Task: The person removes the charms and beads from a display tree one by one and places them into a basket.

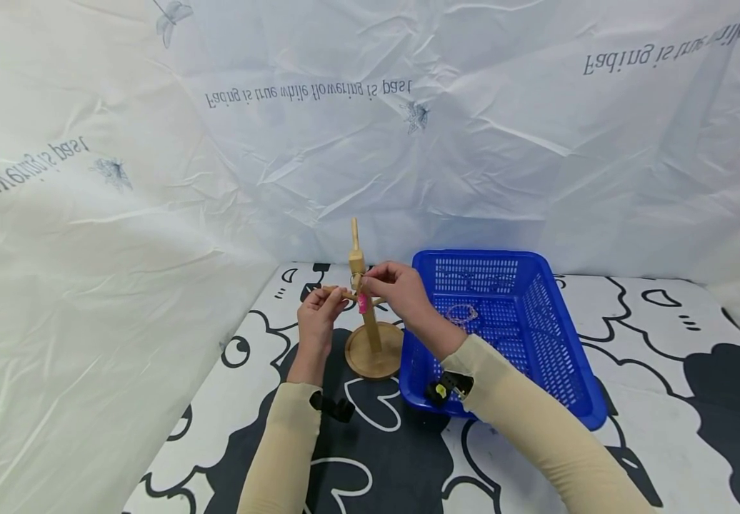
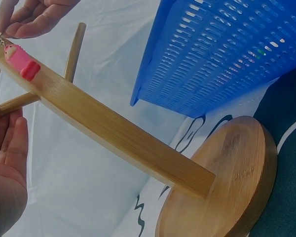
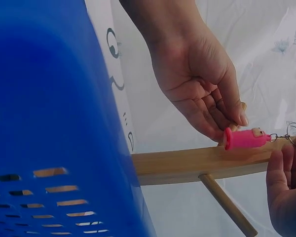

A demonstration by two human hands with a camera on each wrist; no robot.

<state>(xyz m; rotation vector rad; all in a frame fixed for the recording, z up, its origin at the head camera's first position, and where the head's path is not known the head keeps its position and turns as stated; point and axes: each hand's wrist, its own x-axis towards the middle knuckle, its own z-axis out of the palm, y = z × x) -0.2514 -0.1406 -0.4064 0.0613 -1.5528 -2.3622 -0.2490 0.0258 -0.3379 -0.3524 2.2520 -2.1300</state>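
A wooden stand (image 1: 371,330) with a round base and several pegs stands upright beside the blue basket. My left hand (image 1: 318,318) pinches one of its side pegs (image 2: 17,103) between thumb and fingers. On the other side, my right hand (image 1: 402,291) pinches the metal ring of a keychain (image 3: 246,138) close to the upper post. A pink figure dangles from the keychain's short chain, against the front of the post. Fingers partly hide the ring, so I cannot tell whether it is around a peg.
Right of the stand sits a blue perforated basket (image 1: 566,335), under my right forearm. A thin, pale looped item (image 1: 462,313) lies in it. Black-and-white cartoon cloth (image 1: 640,385) covers the table. White printed sheeting (image 1: 344,164) hangs behind and to the left.
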